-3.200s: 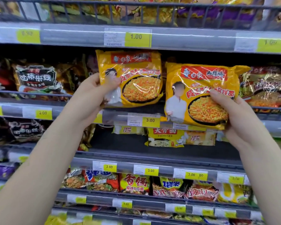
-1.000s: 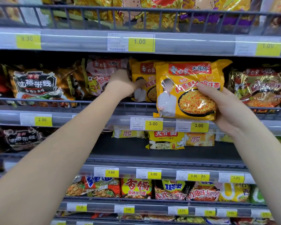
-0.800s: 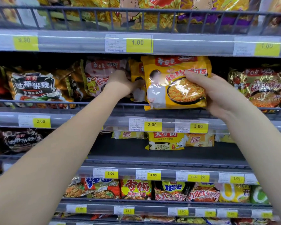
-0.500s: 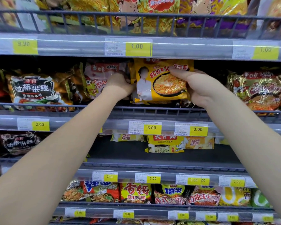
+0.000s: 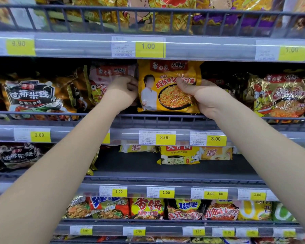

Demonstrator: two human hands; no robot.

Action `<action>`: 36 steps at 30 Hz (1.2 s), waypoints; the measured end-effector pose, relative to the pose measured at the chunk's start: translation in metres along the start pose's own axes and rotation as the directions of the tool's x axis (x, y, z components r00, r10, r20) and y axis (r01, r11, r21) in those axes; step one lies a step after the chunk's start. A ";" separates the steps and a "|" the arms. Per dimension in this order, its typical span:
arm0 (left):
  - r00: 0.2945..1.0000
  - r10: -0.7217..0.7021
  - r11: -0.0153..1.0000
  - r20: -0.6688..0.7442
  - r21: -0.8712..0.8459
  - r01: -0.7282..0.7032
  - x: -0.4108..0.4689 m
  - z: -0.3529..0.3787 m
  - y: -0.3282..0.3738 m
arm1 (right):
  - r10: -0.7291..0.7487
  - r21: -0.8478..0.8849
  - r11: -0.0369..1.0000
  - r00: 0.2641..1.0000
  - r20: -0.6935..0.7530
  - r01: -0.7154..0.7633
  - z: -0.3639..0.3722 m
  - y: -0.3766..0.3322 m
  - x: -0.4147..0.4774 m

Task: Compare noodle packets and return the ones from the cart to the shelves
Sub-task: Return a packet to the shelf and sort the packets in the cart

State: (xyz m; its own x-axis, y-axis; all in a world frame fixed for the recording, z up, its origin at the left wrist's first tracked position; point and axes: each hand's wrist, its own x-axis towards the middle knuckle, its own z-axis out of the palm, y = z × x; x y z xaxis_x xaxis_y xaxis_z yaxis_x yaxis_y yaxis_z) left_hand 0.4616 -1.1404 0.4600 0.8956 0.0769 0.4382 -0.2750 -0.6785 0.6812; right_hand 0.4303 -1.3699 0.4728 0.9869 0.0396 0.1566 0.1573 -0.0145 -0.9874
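Observation:
A yellow noodle packet (image 5: 167,80) stands upright on the second shelf, behind the wire rail (image 5: 157,118). My right hand (image 5: 202,97) grips its right side, with the thumb pressed on the front. My left hand (image 5: 123,92) is at the packet's left edge with its fingers curled round that edge. The second yellow packet seen earlier is hidden behind the front one. No cart is in view.
A pink packet (image 5: 109,76) stands just left of the yellow one, and a black-labelled packet (image 5: 30,95) further left. Gold packets (image 5: 280,95) fill the right. Yellow price tags (image 5: 165,137) line the shelf edges. The shelf below (image 5: 130,164) holds a few yellow packets at its back.
Both hands moved up and inward to the second shelf. The left packet went in first, then the right packet slid in front of it and now stands upright behind the rail.

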 end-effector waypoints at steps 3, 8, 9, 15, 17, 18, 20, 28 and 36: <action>0.997 -0.065 0.980 0.033 -0.184 0.070 -0.009 0.001 0.007 | -0.007 -0.032 0.999 0.999 -0.035 0.005 -0.005 0.007 0.012; 0.989 -0.125 0.902 0.085 -0.406 0.149 -0.018 -0.001 0.013 | -0.055 -0.086 0.995 0.997 -0.048 0.050 -0.010 0.009 0.012; 0.990 -0.111 0.909 0.093 -0.394 0.138 -0.018 -0.001 0.012 | -0.074 -0.129 0.989 0.996 -0.059 0.066 -0.008 0.007 0.007; 0.996 -0.050 0.913 0.075 -0.400 0.076 -0.022 -0.001 0.015 | -0.116 -0.475 0.879 0.988 -0.106 0.053 0.002 -0.008 -0.010; 0.997 -0.051 0.905 0.065 -0.419 0.074 -0.022 -0.001 0.016 | -0.121 -0.554 0.832 0.987 -0.107 0.042 0.004 -0.011 -0.011; 0.997 -0.051 0.905 0.059 -0.419 0.072 -0.023 -0.001 0.016 | -0.122 -0.589 0.807 0.986 -0.113 0.032 0.004 -0.012 -0.010; 0.997 -0.053 0.916 0.053 -0.395 0.070 -0.024 0.000 0.016 | -0.152 -0.654 0.756 0.980 -0.128 0.032 0.003 -0.014 -0.012; 0.989 -0.073 0.986 0.129 -0.140 0.092 -0.028 -0.003 0.013 | -0.254 -0.822 0.569 0.956 -0.145 0.026 -0.012 -0.006 -0.016; 0.996 -0.056 0.990 0.064 -0.125 0.063 -0.028 -0.007 0.015 | -0.308 -0.796 0.600 0.940 -0.145 0.074 -0.023 0.001 -0.026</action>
State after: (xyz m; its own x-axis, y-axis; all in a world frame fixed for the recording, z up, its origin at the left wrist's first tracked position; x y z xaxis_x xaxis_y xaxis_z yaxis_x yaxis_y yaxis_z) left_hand 0.4296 -1.1474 0.4624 0.9300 0.0680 0.3613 -0.2592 -0.5756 0.7756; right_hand 0.4059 -1.3940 0.4685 0.8846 -0.1031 0.4547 0.1970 -0.8013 -0.5649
